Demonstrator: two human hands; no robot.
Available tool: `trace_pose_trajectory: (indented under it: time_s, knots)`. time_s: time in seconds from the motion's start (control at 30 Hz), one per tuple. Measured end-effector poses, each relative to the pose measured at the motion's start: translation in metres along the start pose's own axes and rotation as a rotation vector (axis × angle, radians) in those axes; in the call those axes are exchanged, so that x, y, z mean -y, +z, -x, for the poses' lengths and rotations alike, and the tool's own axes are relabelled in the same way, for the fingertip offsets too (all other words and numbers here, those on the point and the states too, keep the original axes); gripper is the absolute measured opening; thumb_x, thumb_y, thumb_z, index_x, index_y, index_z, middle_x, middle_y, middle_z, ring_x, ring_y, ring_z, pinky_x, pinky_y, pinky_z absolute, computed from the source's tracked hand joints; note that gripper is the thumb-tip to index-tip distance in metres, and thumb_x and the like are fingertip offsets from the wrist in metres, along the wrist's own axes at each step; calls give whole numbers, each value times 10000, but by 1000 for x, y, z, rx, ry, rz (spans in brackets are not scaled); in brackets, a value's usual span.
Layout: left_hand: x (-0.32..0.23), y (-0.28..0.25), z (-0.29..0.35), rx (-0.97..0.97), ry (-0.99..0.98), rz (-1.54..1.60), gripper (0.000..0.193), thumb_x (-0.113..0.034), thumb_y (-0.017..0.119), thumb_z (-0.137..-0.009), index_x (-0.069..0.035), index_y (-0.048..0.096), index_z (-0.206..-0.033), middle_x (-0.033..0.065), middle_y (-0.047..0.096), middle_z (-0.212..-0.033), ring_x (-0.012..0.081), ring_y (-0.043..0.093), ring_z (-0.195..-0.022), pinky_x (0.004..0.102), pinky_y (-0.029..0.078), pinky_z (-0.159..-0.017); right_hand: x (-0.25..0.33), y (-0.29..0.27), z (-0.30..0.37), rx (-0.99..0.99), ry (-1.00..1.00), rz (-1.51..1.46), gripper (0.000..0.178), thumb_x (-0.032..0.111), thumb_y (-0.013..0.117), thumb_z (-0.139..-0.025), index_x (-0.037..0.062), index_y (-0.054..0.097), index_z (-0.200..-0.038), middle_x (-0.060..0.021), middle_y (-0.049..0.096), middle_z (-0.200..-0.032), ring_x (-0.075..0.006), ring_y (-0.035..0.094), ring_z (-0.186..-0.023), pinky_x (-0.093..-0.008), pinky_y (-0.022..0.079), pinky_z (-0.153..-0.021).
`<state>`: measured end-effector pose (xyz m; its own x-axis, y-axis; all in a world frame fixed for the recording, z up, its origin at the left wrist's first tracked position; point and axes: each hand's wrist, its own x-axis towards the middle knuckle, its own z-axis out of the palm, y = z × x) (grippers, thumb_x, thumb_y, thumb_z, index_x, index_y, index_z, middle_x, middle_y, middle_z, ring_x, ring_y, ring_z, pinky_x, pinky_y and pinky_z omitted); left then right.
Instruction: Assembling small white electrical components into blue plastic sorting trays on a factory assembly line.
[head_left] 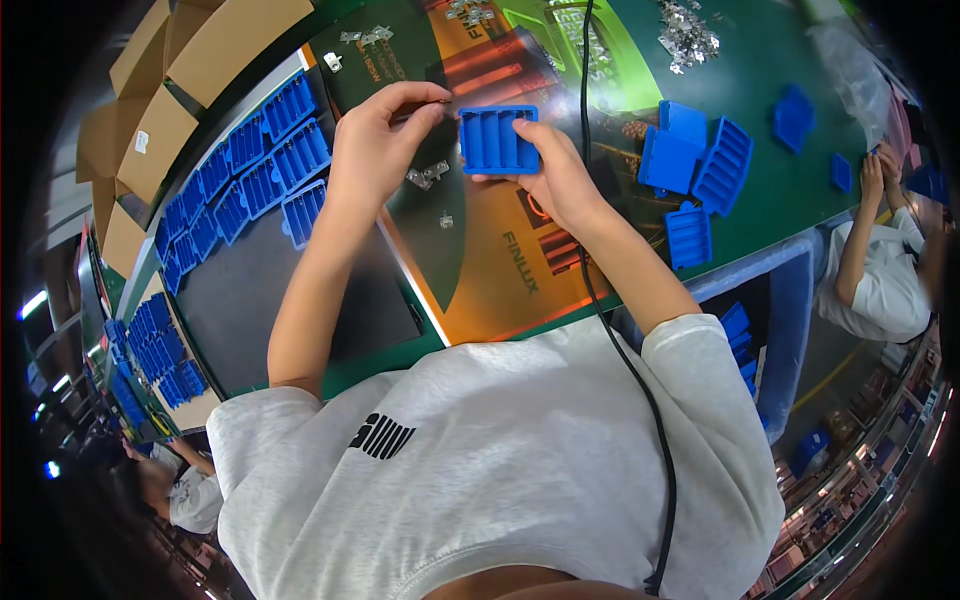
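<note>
Tray (490, 145) — one, blue, firm in right hand (562, 182) — one tiny piece (447, 100), fingertip-tight in left hand (375, 140)

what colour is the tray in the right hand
Blue: the tray in the right hand shows best in the head view.

Tray rows (301, 157) lie left, loose trays (670, 160) right.

Green table (765, 60) | orange printed sheet (490, 285) | dark mat (300, 315) | right side: blue trays (672, 162), heaped metal clips (687, 40)
</note>
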<state>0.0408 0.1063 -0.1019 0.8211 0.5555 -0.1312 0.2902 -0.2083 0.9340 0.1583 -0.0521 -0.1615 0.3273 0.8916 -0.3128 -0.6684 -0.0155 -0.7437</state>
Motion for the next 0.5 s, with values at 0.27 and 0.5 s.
trace_pose_trajectory:
  time_s: [0.27, 0.5]
  knots:
    - [2, 26, 4, -150, 512, -395, 185, -2, 664, -775, -55, 692, -950, 93, 623, -935, 267, 605, -892, 337, 501, -758, -1, 5, 2, -11, -32, -134, 393, 253, 432, -953, -75, 489, -1161, -176, 616, -1060, -290, 653, -917, -392, 536, -831]
    - [5, 27, 1, -129, 501, -407, 203, -6, 670, -760, -81, 708, -945, 77, 612, -917, 256, 578, -889, 345, 483, -767, 1, 7, 4, 37, -15, -44, 357, 199, 425, -969, -76, 462, -1193, -181, 585, -1123, -268, 616, -1014, -442, 522, -879]
